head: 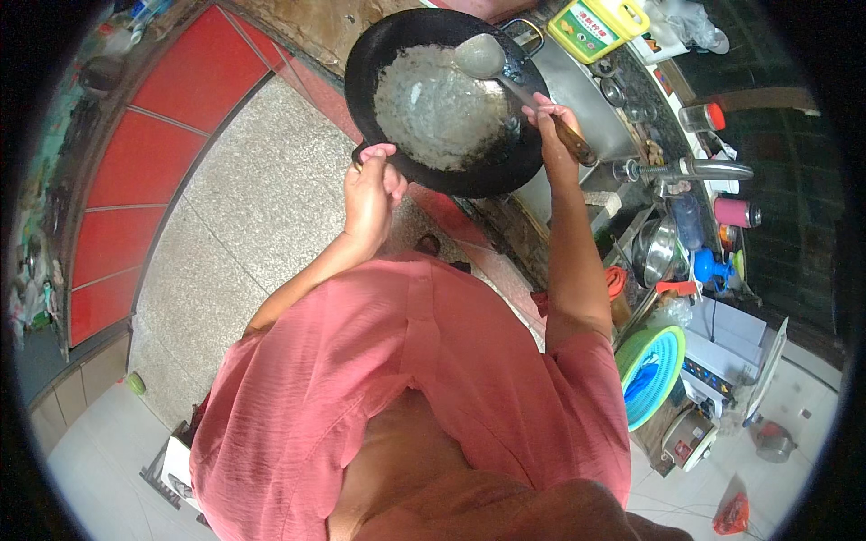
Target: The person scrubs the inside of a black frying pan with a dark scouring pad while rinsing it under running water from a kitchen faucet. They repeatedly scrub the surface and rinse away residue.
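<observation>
A large black wok is tilted in front of me, over the edge of the counter and a steel sink. Its inside has a pale grey, wet-looking middle; I cannot tell whether liquid lies in it. My left hand grips the small dark loop handle on the wok's near left rim. In my right hand is a metal ladle with a wooden grip, its round bowl over the far right part of the wok. A second, metal loop handle shows at the wok's far right.
Right of the wok stand a steel sink and a faucet. A yellow detergent jug is behind. Steel bowls and a green plastic basket line the right side. Red cabinets run along the left.
</observation>
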A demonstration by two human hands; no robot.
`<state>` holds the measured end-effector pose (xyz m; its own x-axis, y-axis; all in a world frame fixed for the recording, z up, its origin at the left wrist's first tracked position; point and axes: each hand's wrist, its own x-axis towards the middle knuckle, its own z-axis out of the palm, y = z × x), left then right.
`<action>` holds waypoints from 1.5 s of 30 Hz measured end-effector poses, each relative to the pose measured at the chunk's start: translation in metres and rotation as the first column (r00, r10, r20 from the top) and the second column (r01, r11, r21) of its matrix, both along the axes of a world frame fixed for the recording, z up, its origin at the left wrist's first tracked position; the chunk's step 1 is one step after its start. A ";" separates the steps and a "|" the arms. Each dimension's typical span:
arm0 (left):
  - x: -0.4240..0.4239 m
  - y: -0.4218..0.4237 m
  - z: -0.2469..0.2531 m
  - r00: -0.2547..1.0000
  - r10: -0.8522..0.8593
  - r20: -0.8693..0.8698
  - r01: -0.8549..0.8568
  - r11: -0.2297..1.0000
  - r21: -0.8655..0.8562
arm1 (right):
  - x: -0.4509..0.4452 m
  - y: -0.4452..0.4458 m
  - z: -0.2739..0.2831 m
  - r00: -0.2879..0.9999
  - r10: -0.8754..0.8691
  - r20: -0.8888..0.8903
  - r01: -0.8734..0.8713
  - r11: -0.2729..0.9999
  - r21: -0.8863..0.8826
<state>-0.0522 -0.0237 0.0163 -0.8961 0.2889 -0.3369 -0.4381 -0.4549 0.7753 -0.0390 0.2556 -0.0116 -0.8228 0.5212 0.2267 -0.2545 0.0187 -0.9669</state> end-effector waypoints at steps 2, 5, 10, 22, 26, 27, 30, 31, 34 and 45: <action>0.000 -0.001 0.002 1.000 0.003 0.019 -0.003 1.000 -0.018 | 0.000 -0.001 0.006 1.000 -0.013 -0.005 0.013 1.000 0.019; 0.002 -0.002 0.002 0.999 0.001 0.032 -0.001 1.000 -0.023 | 0.011 0.007 0.014 0.999 -0.030 0.037 0.029 0.999 0.017; 0.001 -0.002 0.001 1.000 -0.010 0.011 0.010 1.000 -0.005 | 0.036 0.001 0.037 0.973 -0.164 0.161 0.143 0.980 0.136; 0.000 -0.001 0.005 0.999 -0.022 0.042 0.022 1.000 -0.011 | 0.034 -0.029 0.104 0.888 -0.113 0.445 0.031 0.982 0.188; -0.003 0.000 0.003 1.000 -0.021 0.023 0.020 1.000 0.011 | 0.022 -0.048 0.036 0.972 -0.170 0.163 0.170 0.985 0.016; -0.003 0.001 0.001 1.000 -0.025 0.007 0.025 0.999 0.023 | 0.017 -0.055 0.024 0.975 -0.187 0.120 0.183 0.982 0.043; -0.002 -0.004 -0.007 1.000 -0.010 -0.018 0.010 0.999 0.036 | -0.001 -0.063 -0.009 0.978 -0.206 0.017 0.200 0.966 0.165; -0.004 -0.004 -0.008 1.000 -0.005 -0.011 0.005 0.999 0.040 | -0.006 -0.061 -0.018 0.978 -0.207 -0.012 0.205 0.957 0.206; -0.003 -0.003 -0.003 1.000 0.019 0.005 -0.019 1.000 0.020 | -0.018 -0.064 -0.022 0.985 -0.171 -0.040 0.174 0.926 0.335; -0.003 -0.007 -0.002 0.998 0.006 0.068 -0.008 0.999 0.035 | 0.026 -0.018 0.149 0.909 -0.045 0.415 -0.057 0.972 0.229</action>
<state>-0.0552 -0.0307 0.0141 -0.8737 0.2956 -0.3864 -0.4857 -0.4846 0.7275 -0.0135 0.2379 0.1370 -0.8710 0.4909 -0.0224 0.1673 0.2534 -0.9528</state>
